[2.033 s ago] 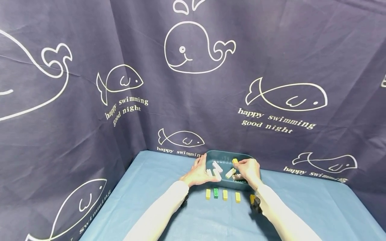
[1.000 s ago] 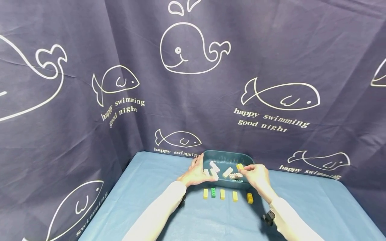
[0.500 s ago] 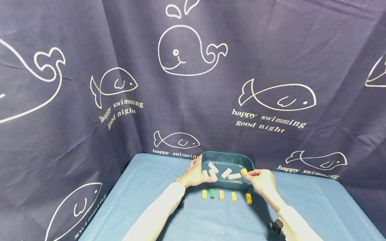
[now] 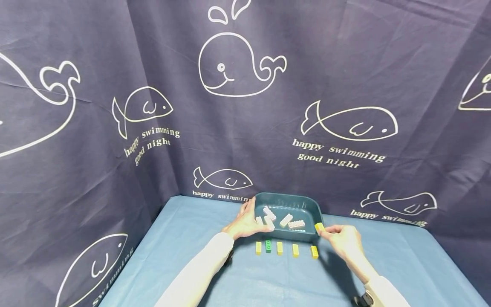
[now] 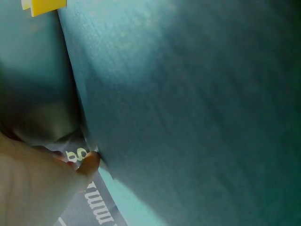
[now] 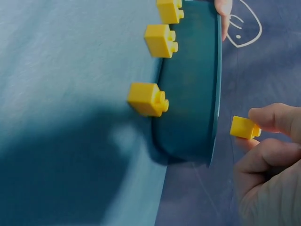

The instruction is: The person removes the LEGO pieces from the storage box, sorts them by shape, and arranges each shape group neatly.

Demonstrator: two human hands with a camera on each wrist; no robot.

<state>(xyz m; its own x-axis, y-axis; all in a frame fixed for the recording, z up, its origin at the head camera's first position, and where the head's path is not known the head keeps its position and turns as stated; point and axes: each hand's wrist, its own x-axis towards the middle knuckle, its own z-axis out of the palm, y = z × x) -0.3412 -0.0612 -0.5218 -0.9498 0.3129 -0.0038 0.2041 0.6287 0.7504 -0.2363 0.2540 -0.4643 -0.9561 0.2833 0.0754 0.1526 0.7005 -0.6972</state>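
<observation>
Apparently the left hand (image 4: 246, 222) — spread, partly hidden — steadies the tray's (image 4: 291, 236) left edge; the right hand (image 4: 346, 244) pinches a yellow brick (image 6: 241, 126).

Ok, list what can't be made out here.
Head view: pale specks inside the tray, too small to identify.
Left wrist view: part of a yellow brick, cut off by the top edge.
Right wrist view: the white bricks, hidden by the tray's wall; part of the right hand, cut off by the right edge.
</observation>
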